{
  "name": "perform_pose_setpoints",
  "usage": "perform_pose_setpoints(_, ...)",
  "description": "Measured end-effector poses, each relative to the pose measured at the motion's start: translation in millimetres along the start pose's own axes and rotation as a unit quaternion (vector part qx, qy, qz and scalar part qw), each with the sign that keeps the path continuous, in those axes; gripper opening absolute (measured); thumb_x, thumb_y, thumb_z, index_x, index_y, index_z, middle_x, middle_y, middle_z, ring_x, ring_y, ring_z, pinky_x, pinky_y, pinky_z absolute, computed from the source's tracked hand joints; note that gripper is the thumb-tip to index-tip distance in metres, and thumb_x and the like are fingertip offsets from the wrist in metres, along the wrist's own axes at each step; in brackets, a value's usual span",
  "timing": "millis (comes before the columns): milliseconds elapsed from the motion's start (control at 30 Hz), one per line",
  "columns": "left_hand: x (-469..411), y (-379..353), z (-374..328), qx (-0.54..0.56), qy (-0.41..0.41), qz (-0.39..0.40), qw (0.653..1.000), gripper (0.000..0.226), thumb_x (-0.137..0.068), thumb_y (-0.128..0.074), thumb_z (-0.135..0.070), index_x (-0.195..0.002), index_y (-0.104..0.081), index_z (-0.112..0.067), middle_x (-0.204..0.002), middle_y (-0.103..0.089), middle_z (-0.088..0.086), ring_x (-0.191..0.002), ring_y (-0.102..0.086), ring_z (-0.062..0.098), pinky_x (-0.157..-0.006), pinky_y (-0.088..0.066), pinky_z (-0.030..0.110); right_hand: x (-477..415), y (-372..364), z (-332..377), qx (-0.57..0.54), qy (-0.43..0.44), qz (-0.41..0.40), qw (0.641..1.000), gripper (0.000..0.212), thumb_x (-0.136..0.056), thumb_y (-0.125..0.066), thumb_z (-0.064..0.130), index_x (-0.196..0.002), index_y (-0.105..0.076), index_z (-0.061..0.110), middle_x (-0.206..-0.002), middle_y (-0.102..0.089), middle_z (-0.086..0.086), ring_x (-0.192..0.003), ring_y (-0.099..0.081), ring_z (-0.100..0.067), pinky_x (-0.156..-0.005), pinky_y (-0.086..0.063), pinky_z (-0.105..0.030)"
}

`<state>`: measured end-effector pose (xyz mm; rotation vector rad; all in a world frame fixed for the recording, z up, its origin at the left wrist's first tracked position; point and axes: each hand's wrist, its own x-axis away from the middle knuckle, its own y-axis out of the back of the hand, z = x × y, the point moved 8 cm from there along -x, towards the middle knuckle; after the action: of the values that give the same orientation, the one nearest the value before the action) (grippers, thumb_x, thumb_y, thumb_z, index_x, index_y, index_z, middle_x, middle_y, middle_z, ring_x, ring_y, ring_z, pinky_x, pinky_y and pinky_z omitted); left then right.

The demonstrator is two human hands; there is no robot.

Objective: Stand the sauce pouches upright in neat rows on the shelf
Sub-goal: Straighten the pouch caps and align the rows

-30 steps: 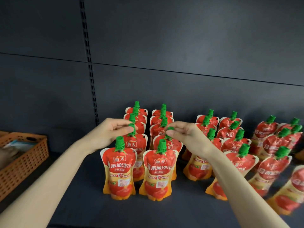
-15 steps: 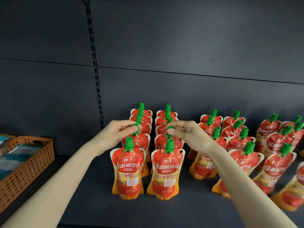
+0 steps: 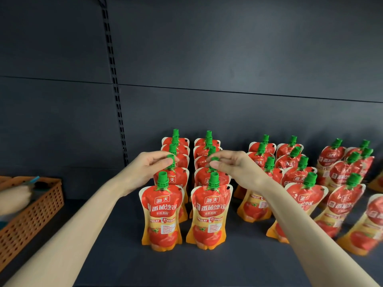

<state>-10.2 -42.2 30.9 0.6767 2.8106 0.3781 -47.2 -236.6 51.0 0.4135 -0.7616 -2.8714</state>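
Hands barely shifted, left hand [image 3: 148, 167] pinching left cap [image 3: 171, 156], right hand [image 3: 235, 168] pinching right cap [image 3: 214, 163], two rows of five pouches [image 3: 162, 214]

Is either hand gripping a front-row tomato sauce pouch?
No, the left hand and right hand pinch green caps of second-row pouches.

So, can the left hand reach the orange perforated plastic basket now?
Probably yes: bare dark shelf lies between the left hand and the orange perforated plastic basket, but it must first release the green cap it pinches.
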Motion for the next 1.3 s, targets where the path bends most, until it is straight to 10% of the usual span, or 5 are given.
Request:
perform_pose_setpoints(467,50.4,27.5,5.1,0.081,-0.079,-0.191,0.975,0.025,-0.086,-0.057,-0.047,-0.101,-0.066,-0.030,-0.109,-0.068,-0.009,-0.111,-0.059,0.006,-0.096,-0.045,0.034,36.7,18.4,4.7,-0.041,0.018,-0.151,0.988,0.024,-0.089,-0.059,0.026,-0.112,-0.062,0.020,-0.106,-0.067,0.010,-0.100,-0.061,0.000,-0.080,-0.048,-0.011)
perform_pose_setpoints(667,97.7,-10.0,52.3,0.157,-0.006,-0.193,0.969,0.075,-0.046,-0.071,-0.075,-0.107,-0.061,-0.032,-0.109,-0.068,-0.014,-0.105,-0.061,0.000,-0.083,-0.046,0.020,86.7,4.6,-16.6,-0.132,0.008,-0.236,0.963,0.028,-0.079,-0.062,0.035,-0.104,-0.062,0.023,-0.103,-0.065,0.006,-0.094,-0.061,0.003,-0.078,-0.047,-0.011)
perform_pose_setpoints(933,105.9,-40.2,84.5,0.141,0.059,-0.191,0.970,0.044,-0.065,-0.079,-0.016,-0.103,-0.061,-0.028,-0.100,-0.072,-0.011,-0.097,-0.066,0.007,-0.074,-0.055,0.024,97.0,-66.1,-68.8,-0.163,-0.092,-0.104,0.977,0.043,-0.075,-0.076,0.016,-0.112,-0.054,0.020,-0.106,-0.069,0.004,-0.098,-0.067,-0.010,-0.076,-0.056,-0.023)
perform_pose_setpoints(1300,103.9,-56.1,96.4,0.095,0.050,-0.176,0.979,0.038,-0.073,-0.076,-0.012,-0.104,-0.060,-0.027,-0.099,-0.072,-0.007,-0.095,-0.067,0.008,-0.070,-0.055,0.020,112.2,-72.4,-101.7,-0.142,-0.090,-0.122,0.978,0.036,-0.077,-0.074,0.021,-0.109,-0.057,0.026,-0.109,-0.068,0.007,-0.102,-0.065,-0.008,-0.084,-0.054,-0.023)
